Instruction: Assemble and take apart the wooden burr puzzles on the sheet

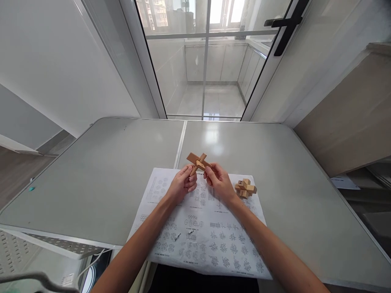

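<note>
While my fingers curl in toward each other, my left hand [183,184] pinches the lower left arm of the wooden cross puzzle [198,162] and my right hand [219,181] grips its right side, fingertips closed on the wood. The cross sits just above and between both hands, lifted off the instruction sheet [201,228] that lies under my wrists. Just to the right of my right hand, a second wooden puzzle [245,188] rests on the sheet's edge. All of it lies on the grey folding table [106,175].
</note>
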`<action>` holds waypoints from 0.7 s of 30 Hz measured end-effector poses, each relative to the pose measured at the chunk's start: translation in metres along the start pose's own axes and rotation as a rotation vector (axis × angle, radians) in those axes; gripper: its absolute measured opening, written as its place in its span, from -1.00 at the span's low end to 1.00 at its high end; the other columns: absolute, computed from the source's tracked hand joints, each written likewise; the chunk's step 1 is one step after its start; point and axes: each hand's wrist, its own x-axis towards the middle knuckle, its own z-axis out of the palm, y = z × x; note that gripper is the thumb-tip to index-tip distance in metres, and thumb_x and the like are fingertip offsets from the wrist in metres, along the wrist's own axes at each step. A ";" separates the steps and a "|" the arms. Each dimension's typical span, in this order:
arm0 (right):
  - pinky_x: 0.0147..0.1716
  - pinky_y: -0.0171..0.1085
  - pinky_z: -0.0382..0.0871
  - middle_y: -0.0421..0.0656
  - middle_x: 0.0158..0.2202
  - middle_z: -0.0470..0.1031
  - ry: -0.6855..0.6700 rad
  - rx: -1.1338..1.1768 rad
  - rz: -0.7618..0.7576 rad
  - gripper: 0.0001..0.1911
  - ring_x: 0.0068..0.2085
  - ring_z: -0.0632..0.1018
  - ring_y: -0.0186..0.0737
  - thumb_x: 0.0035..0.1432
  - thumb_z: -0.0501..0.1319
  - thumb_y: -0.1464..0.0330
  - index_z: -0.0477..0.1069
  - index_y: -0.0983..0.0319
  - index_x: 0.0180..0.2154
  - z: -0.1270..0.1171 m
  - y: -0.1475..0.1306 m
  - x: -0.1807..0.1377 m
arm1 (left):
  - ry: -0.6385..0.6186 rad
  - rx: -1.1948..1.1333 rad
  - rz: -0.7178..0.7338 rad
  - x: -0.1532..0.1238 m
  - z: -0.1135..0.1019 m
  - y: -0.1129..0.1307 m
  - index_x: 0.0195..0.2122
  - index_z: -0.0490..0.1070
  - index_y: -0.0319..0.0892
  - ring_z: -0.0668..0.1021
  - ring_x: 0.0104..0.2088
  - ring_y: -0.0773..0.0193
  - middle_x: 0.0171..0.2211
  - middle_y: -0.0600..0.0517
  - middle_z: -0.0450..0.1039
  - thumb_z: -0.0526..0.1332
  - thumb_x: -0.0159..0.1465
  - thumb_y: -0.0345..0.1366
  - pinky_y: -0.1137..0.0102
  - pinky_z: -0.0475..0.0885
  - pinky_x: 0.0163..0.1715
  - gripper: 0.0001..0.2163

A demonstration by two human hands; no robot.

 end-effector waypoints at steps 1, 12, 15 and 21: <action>-0.52 -0.29 0.21 -0.26 -0.41 0.44 -0.008 -0.017 -0.003 -0.66 -0.53 0.33 -0.34 0.39 0.22 0.01 0.37 0.13 -0.26 0.000 0.000 -0.001 | 0.022 -0.003 0.011 0.000 0.000 0.000 -0.15 0.35 -0.19 0.05 -0.66 0.53 -0.53 0.24 0.13 0.40 0.31 -0.06 0.62 0.14 -0.73 -0.66; -0.48 -0.27 0.16 -0.30 -0.52 0.28 -0.043 -0.178 -0.029 -0.65 -0.51 0.25 -0.28 0.39 0.20 0.02 0.35 0.12 -0.32 -0.004 0.001 -0.002 | 0.064 -0.016 0.033 -0.002 0.000 0.001 -0.33 0.21 -0.14 0.05 -0.65 0.54 -0.54 0.26 0.05 0.47 0.25 -0.03 0.64 0.05 -0.74 -0.56; -0.49 -0.27 0.14 -0.31 -0.53 0.24 -0.069 -0.198 -0.030 -0.65 -0.51 0.24 -0.28 0.40 0.19 0.02 0.33 0.12 -0.32 -0.005 -0.001 -0.001 | 0.080 -0.022 0.024 -0.002 0.000 0.003 -0.34 0.20 -0.14 0.06 -0.65 0.53 -0.55 0.26 0.02 0.46 0.25 -0.05 0.64 0.05 -0.74 -0.57; -0.52 -0.28 0.14 -0.33 -0.55 0.27 -0.162 -0.095 0.042 -0.63 -0.56 0.25 -0.31 0.41 0.17 0.00 0.27 0.11 -0.32 -0.002 -0.005 -0.001 | 0.095 -0.009 0.059 -0.002 0.001 0.006 -0.23 0.37 -0.21 0.03 -0.65 0.53 -0.54 0.25 0.05 0.40 0.31 -0.04 0.63 0.11 -0.74 -0.65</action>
